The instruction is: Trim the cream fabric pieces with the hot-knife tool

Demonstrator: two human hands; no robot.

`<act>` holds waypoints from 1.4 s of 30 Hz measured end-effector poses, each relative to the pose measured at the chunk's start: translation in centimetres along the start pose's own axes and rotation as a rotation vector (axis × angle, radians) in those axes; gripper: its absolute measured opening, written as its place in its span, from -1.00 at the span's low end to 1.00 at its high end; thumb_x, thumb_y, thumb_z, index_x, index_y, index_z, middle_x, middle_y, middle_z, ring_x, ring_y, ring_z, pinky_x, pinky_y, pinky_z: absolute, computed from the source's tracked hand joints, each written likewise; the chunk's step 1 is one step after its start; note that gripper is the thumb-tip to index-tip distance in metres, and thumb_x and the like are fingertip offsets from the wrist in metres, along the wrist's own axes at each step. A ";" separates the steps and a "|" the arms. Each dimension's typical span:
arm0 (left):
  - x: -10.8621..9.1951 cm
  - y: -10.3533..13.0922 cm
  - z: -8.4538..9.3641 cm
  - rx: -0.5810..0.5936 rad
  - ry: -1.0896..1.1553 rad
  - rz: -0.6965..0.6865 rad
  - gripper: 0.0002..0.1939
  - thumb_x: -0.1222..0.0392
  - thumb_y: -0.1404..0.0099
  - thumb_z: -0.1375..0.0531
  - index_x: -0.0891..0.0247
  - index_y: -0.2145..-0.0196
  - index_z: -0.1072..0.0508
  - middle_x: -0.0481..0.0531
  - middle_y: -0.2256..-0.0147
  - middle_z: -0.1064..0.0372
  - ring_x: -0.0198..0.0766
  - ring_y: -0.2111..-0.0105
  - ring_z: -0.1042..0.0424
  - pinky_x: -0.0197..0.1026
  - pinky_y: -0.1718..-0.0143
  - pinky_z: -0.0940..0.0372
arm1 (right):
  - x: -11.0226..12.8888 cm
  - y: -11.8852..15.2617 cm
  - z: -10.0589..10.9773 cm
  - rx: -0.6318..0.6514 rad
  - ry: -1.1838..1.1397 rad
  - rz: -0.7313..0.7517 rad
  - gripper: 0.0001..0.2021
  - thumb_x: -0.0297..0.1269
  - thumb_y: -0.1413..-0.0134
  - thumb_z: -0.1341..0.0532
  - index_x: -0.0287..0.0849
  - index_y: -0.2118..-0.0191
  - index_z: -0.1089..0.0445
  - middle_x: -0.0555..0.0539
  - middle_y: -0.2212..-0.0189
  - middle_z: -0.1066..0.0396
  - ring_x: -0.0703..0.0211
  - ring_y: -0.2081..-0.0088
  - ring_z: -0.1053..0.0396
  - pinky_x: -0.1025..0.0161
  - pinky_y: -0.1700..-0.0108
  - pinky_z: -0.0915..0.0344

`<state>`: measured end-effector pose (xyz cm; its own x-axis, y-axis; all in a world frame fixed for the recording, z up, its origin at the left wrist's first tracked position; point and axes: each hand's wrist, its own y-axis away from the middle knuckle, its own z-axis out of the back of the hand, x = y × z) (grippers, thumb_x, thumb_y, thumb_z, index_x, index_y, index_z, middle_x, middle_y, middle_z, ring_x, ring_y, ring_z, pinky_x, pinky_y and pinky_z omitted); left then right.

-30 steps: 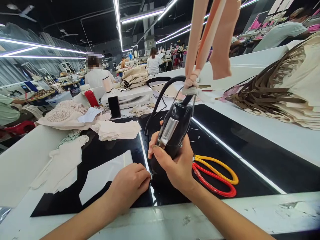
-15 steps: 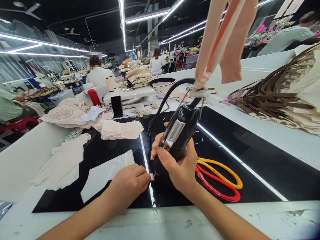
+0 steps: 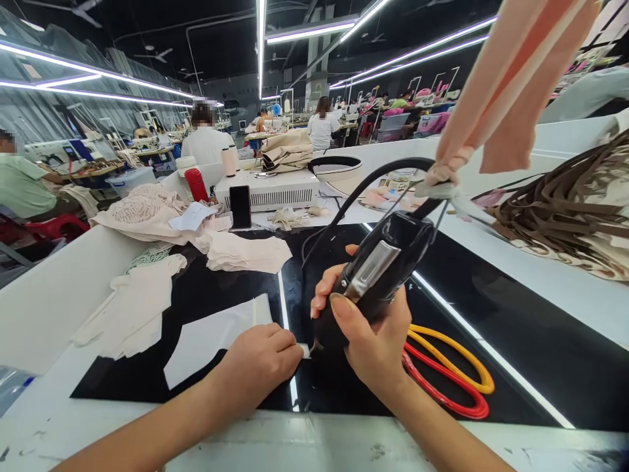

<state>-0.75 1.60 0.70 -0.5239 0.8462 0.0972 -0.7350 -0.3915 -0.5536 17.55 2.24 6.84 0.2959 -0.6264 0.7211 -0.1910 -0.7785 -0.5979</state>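
My right hand (image 3: 373, 328) is wrapped round a black corded handheld tool (image 3: 388, 262) with a metal plate on its side. The tool leans to the right, its lower end near the black board (image 3: 344, 387). Pink fabric strips (image 3: 491, 98) are tied at its top. My left hand (image 3: 268, 357) lies low over the board, fingers pressed together on a small whitish strip (image 3: 305, 351) whose end sticks out towards the tool's tip. Beside my left hand is a white sheet (image 3: 211, 341), partly under its fingers.
Red (image 3: 472, 410) and yellow (image 3: 466, 354) cord loops lie right of my right hand. Pale fabric pieces (image 3: 250, 252), a phone (image 3: 240, 206) and a white box (image 3: 275, 193) stand or lie behind. Brown straps (image 3: 555, 196) are heaped at right. Several people sit beyond.
The view has shifted, so most things appear farther right. The tool leans more to the right in my right hand. My left hand still pinches the strip beside it.
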 end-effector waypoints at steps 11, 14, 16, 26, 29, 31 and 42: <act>-0.2 0.3 -1.3 0.052 -0.094 -0.032 -0.63 0.46 -0.61 -0.05 0.19 0.37 -0.37 -0.04 0.41 -0.29 -0.20 0.45 -0.31 -0.12 0.45 -0.21 | -0.2 -0.1 0.4 -0.047 0.018 -0.006 -0.53 -0.01 -0.18 -0.60 0.10 -0.11 -0.48 0.12 0.36 -0.55 0.24 0.51 -0.48 0.30 0.48 -0.54; -0.4 0.2 -0.9 0.089 -0.089 -0.023 -0.64 0.45 -0.63 -0.06 0.19 0.35 -0.36 -0.05 0.40 -0.30 -0.20 0.44 -0.32 -0.12 0.44 -0.22 | -0.2 -0.2 0.4 -0.044 0.014 -0.005 -0.53 -0.02 -0.18 -0.60 0.11 -0.11 -0.50 0.12 0.37 -0.55 0.23 0.51 -0.48 0.29 0.48 -0.55; -0.5 0.2 -0.8 0.108 -0.085 -0.020 -0.65 0.45 -0.63 -0.06 0.19 0.34 -0.36 -0.05 0.40 -0.31 -0.21 0.44 -0.33 -0.12 0.44 -0.21 | -0.2 -0.2 0.4 -0.046 0.009 -0.005 -0.53 -0.02 -0.17 -0.61 0.12 -0.11 -0.51 0.12 0.37 -0.55 0.23 0.51 -0.48 0.29 0.48 -0.55; -0.6 0.2 -0.3 0.165 -0.072 -0.016 -0.70 0.52 -0.48 -0.13 0.19 0.35 -0.33 -0.04 0.41 -0.29 -0.20 0.46 -0.28 -0.15 0.45 -0.16 | -0.2 -0.3 0.7 -0.030 0.045 0.011 -0.61 -0.01 -0.21 -0.58 0.08 -0.01 -0.48 0.11 0.36 -0.52 0.22 0.49 -0.48 0.27 0.48 -0.54; -0.6 0.4 -0.5 0.136 -0.079 -0.014 -0.70 0.52 -0.49 -0.12 0.19 0.35 -0.34 -0.03 0.41 -0.28 -0.19 0.45 -0.29 -0.14 0.45 -0.16 | -0.2 -0.7 0.6 -0.033 0.068 0.036 -0.63 -0.02 -0.24 -0.56 0.09 -0.02 -0.45 0.12 0.36 -0.51 0.20 0.50 -0.47 0.23 0.49 -0.53; -0.7 0.5 -0.7 0.118 -0.092 -0.010 -0.69 0.52 -0.51 -0.11 0.19 0.35 -0.34 -0.03 0.41 -0.27 -0.19 0.45 -0.29 -0.14 0.45 -0.16 | -0.2 -1.0 0.5 -0.044 0.076 0.038 -0.63 -0.01 -0.25 -0.55 0.09 -0.02 -0.44 0.12 0.36 -0.52 0.19 0.50 -0.47 0.21 0.48 -0.54; -0.9 0.5 -0.3 0.080 -0.080 0.010 -0.64 0.53 -0.56 -0.06 0.18 0.36 -0.34 -0.04 0.40 -0.28 -0.19 0.46 -0.31 -0.14 0.46 -0.17 | -0.7 -0.9 0.0 -0.053 0.086 -0.009 -0.63 -0.11 -0.22 -0.52 0.05 0.07 -0.33 0.13 0.37 -0.53 0.24 0.52 -0.46 0.27 0.47 -0.51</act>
<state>-0.54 0.77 0.09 -0.5622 0.8114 0.1596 -0.7597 -0.4305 -0.4874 17.48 3.42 6.90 0.2170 -0.6189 0.7549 -0.2389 -0.7835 -0.5736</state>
